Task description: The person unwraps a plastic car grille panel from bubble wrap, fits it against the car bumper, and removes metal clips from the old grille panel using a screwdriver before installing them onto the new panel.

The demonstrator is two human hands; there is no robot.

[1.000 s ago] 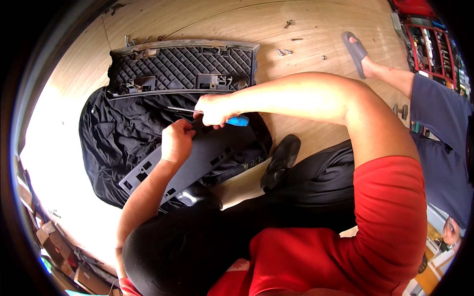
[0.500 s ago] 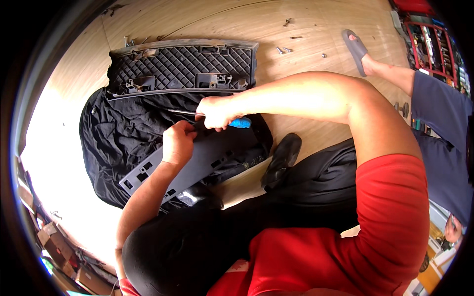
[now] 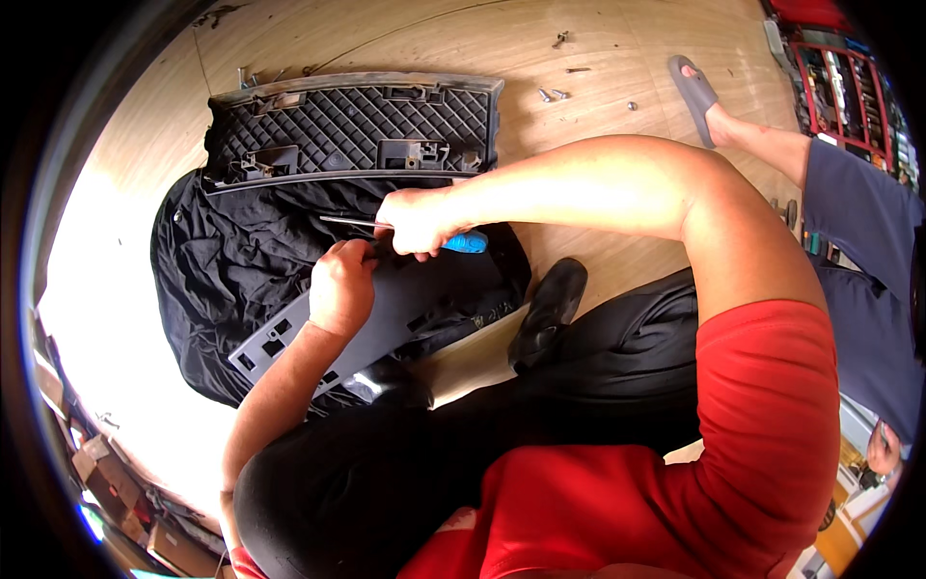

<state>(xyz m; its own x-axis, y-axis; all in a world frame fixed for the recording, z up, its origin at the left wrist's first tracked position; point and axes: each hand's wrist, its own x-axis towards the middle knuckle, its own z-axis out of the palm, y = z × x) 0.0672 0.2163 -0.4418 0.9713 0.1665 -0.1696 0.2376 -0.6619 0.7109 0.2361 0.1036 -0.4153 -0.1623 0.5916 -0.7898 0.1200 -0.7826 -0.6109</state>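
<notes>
My right hand (image 3: 413, 224) is closed round a screwdriver with a blue handle (image 3: 467, 242). Its thin metal shaft (image 3: 347, 222) points left, over crumpled black cloth (image 3: 217, 261). My left hand (image 3: 341, 288) is closed at the upper edge of a dark grey plastic panel (image 3: 395, 299). Whatever its fingertips pinch there is hidden. The panel lies slanted on the cloth, with rectangular slots along its edges. Just beyond both hands rests a black plastic panel (image 3: 338, 130), its ribbed lattice side up, with brackets at its corners.
Loose screws (image 3: 553, 96) and a small round metal piece (image 3: 632, 105) lie on the wood-patterned floor (image 3: 540, 48). At the right are another person's sandalled foot (image 3: 696, 96) and a red tool rack (image 3: 839, 96). Cardboard boxes (image 3: 111, 473) stand at the lower left.
The whole view has shifted a little. My right hand and the screwdriver sit very slightly further left; both hands keep their grips.
</notes>
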